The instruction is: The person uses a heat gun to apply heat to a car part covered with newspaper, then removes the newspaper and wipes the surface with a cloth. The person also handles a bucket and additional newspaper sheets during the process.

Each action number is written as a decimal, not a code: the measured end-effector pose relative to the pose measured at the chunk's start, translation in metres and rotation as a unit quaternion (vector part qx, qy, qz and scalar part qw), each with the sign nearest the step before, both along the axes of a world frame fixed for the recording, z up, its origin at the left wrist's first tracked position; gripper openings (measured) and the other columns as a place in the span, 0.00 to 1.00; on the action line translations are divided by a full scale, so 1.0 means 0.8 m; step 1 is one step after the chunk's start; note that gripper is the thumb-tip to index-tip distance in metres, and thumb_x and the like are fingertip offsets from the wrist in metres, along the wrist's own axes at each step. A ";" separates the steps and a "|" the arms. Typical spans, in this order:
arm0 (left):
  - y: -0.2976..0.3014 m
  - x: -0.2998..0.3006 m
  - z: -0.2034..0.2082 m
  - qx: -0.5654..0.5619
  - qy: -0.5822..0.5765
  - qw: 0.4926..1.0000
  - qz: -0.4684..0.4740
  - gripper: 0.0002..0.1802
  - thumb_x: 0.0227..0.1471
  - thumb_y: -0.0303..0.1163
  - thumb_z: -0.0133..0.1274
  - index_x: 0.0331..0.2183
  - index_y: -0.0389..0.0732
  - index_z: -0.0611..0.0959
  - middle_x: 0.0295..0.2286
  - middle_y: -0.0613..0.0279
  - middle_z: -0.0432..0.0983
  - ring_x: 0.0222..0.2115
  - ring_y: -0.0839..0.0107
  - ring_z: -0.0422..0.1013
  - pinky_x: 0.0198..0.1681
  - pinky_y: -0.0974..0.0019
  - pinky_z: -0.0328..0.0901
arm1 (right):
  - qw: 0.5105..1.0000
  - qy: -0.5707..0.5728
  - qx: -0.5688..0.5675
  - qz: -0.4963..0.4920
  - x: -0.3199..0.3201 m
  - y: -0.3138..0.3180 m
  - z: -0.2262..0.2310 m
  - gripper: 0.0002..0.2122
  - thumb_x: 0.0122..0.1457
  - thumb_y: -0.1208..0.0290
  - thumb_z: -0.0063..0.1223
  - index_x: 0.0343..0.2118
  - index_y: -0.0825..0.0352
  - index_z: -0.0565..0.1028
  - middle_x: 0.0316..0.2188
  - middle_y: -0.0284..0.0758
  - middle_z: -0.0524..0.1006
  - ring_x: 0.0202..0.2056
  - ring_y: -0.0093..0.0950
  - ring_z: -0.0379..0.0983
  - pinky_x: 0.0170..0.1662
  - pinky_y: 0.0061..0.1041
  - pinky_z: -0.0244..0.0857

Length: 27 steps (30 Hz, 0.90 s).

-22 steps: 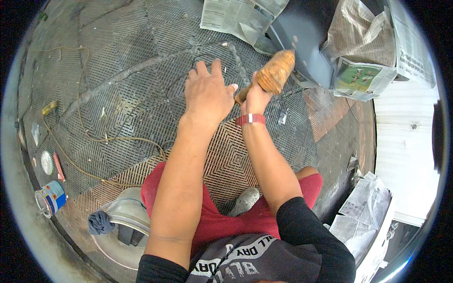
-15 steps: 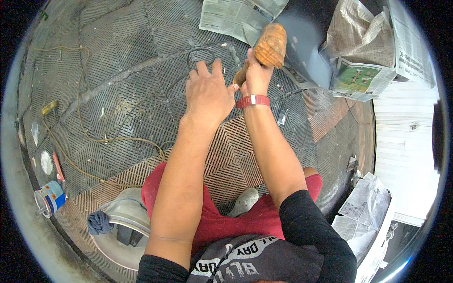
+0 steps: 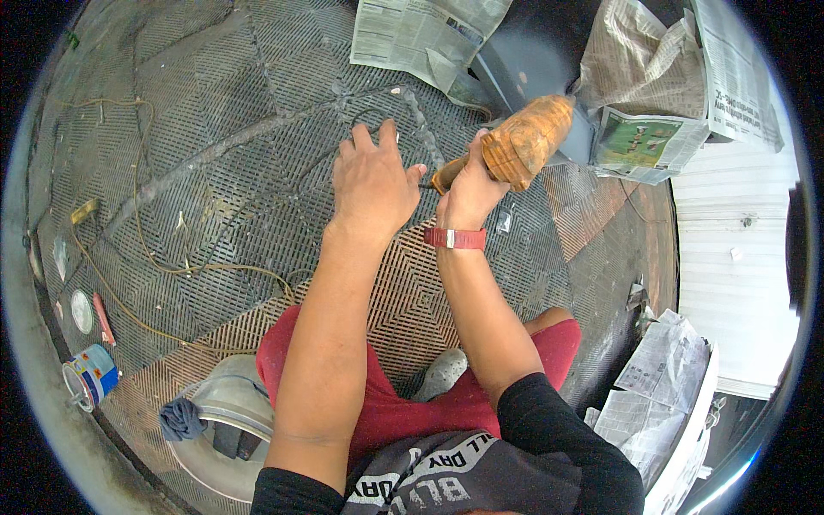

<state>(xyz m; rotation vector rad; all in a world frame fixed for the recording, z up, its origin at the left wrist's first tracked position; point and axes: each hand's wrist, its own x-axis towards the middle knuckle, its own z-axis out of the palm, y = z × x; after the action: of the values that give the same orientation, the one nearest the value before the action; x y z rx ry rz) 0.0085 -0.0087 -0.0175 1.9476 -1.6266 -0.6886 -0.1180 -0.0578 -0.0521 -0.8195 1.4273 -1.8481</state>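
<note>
At the left edge, a blue and white can (image 3: 90, 378) lies tipped on the slatted floor mat (image 3: 227, 163), and to its right a yellowish cord (image 3: 236, 267) runs in loose bends toward the person's knee; a shifting foot could snag one of those bends. Nearer the middle, the left hand (image 3: 371, 184) is empty, palm down with its fingers loosely spread; whether it rests on anything is unclear. To its right, the right hand (image 3: 468, 193) has its fingers closed around the handle of an orange-brown tool (image 3: 525, 142), which is held up on the far right side, its bulky end just beside a dark grey panel (image 3: 536, 60) in the view. Contact cannot be told; a swing of the wrist might knock or scuff that surface, and a slackened grip might let the heavy-looking end tip down. The tool is stubby and rounded, its surface creased as if wrapped, with dark grimy patches and a narrower handle toward the left. Farther right, crumpled newspaper (image 3: 644, 60) hangs beside the panel and could tear if the tool caught it.
</note>
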 end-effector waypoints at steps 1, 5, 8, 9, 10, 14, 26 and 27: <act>0.000 -0.002 -0.002 -0.015 -0.012 1.000 0.005 0.42 0.57 0.45 0.64 0.65 0.33 0.68 0.57 0.32 0.66 0.56 0.36 0.68 0.60 0.43 0.65 | 1.000 0.015 -0.016 -0.005 -0.003 -0.003 -0.003 0.20 0.63 0.77 0.65 0.55 0.68 0.71 0.47 0.32 0.75 0.46 0.25 0.73 0.52 0.29 0.68; 0.000 -0.006 -0.001 -0.018 -0.019 1.000 0.003 0.42 0.58 0.45 0.64 0.65 0.33 0.68 0.58 0.33 0.66 0.56 0.36 0.68 0.60 0.44 0.65 | 0.995 0.071 -0.064 0.023 -0.010 -0.029 -0.005 0.20 0.63 0.78 0.65 0.57 0.69 0.71 0.50 0.33 0.76 0.49 0.27 0.73 0.54 0.30 0.67; 0.000 -0.003 0.004 0.004 -0.012 1.000 -0.005 0.43 0.59 0.46 0.63 0.66 0.34 0.67 0.59 0.30 0.64 0.58 0.34 0.67 0.61 0.43 0.65 | 0.993 0.069 -0.055 0.082 -0.001 -0.043 0.014 0.17 0.62 0.79 0.66 0.52 0.69 0.74 0.45 0.32 0.77 0.44 0.25 0.74 0.49 0.27 0.68; 0.000 -0.004 0.005 0.007 -0.011 1.000 -0.007 0.43 0.59 0.46 0.63 0.66 0.34 0.67 0.59 0.30 0.64 0.58 0.34 0.67 0.61 0.43 0.65 | 0.990 0.074 -0.041 0.113 -0.007 -0.051 0.018 0.16 0.61 0.79 0.66 0.51 0.69 0.74 0.43 0.31 0.78 0.42 0.24 0.74 0.47 0.26 0.69; 0.000 -0.005 0.006 0.007 -0.009 1.000 -0.008 0.43 0.59 0.46 0.63 0.66 0.33 0.67 0.59 0.31 0.65 0.58 0.34 0.67 0.61 0.43 0.65 | 0.986 0.079 -0.027 0.144 -0.011 -0.060 0.022 0.15 0.61 0.79 0.66 0.49 0.69 0.75 0.41 0.30 0.78 0.40 0.23 0.75 0.45 0.26 0.69; 0.001 -0.008 0.007 0.003 -0.007 1.000 -0.009 0.43 0.58 0.46 0.63 0.66 0.34 0.68 0.59 0.31 0.65 0.58 0.34 0.67 0.61 0.43 0.65 | 0.981 0.043 -0.022 0.190 -0.015 -0.074 0.037 0.10 0.63 0.76 0.65 0.44 0.66 0.76 0.33 0.28 0.77 0.32 0.21 0.73 0.38 0.24 0.69; -0.005 -0.008 0.000 0.012 -0.021 1.000 -0.012 0.43 0.59 0.47 0.63 0.66 0.34 0.67 0.60 0.31 0.64 0.59 0.34 0.66 0.62 0.42 0.65 | 0.987 -0.101 -0.084 0.092 -0.060 -0.014 0.044 0.13 0.69 0.64 0.61 0.46 0.65 0.72 0.32 0.31 0.74 0.31 0.25 0.73 0.35 0.30 0.72; -0.006 -0.008 -0.002 0.009 -0.022 1.000 -0.014 0.43 0.59 0.47 0.63 0.66 0.34 0.67 0.60 0.31 0.64 0.59 0.34 0.66 0.62 0.42 0.64 | 0.987 -0.107 -0.080 0.088 -0.071 -0.006 0.046 0.13 0.69 0.63 0.61 0.46 0.65 0.72 0.32 0.31 0.74 0.31 0.25 0.73 0.35 0.30 0.72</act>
<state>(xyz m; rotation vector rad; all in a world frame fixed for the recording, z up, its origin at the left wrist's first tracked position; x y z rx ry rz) 0.0019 -0.0134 -0.0188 1.9688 -1.6814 -0.6777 -0.1748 -0.0623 -0.0155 -0.7715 1.0521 -1.8678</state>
